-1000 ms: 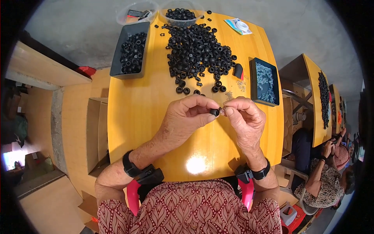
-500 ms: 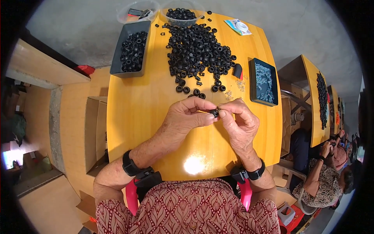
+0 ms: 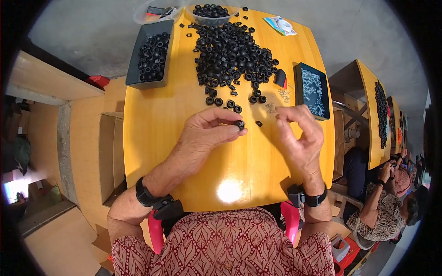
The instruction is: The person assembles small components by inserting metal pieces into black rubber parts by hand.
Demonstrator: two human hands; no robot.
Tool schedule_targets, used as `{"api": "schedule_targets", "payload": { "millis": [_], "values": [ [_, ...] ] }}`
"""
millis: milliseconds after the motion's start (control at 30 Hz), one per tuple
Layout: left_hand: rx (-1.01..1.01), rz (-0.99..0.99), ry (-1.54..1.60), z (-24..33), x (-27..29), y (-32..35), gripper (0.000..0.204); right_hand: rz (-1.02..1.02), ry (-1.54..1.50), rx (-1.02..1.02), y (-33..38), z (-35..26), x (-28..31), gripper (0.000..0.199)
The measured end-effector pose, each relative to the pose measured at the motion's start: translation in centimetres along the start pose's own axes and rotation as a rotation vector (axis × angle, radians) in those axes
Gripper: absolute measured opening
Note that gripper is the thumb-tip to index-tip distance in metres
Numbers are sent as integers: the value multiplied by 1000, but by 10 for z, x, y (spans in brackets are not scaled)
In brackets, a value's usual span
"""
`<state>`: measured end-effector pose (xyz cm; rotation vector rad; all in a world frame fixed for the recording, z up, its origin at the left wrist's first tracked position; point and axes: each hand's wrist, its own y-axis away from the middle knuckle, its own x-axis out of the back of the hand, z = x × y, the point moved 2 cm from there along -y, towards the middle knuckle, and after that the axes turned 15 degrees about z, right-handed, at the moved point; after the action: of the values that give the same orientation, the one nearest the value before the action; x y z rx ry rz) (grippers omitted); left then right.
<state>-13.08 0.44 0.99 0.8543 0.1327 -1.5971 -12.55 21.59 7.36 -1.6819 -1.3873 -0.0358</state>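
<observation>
Pinched between thumb and fingertips of the left hand [image 3: 207, 135], a small black rubber ring [image 3: 239, 124], held just above the yellow table [image 3: 156, 138] in front of the big heap of black rings [image 3: 230, 50]. Parted now from the ring, the right hand [image 3: 299, 135], half a second ago pressed against it, fingers loosely curled and gripping nothing visible. Probably done with that piece, with a loose black bit [image 3: 259, 123] lying between the hands.

On your tabletop [image 3: 152, 138], at the far right corner, lay a small flat packet [image 3: 279, 25], pale blue and white, with a round white patch. At the far edge, left of centre, sat a clear plastic bag [image 3: 154, 11] holding small items.
</observation>
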Motion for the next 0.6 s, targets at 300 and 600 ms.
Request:
{"api": "schedule_targets", "payload": {
  "millis": [300, 600],
  "values": [
    [39, 7, 30, 3, 5, 3, 23, -176, 308, 159, 23, 25, -27, 19],
    [-104, 35, -25, -4, -7, 13, 23, -73, -40, 122, 18, -17, -17, 17]
  ]
}}
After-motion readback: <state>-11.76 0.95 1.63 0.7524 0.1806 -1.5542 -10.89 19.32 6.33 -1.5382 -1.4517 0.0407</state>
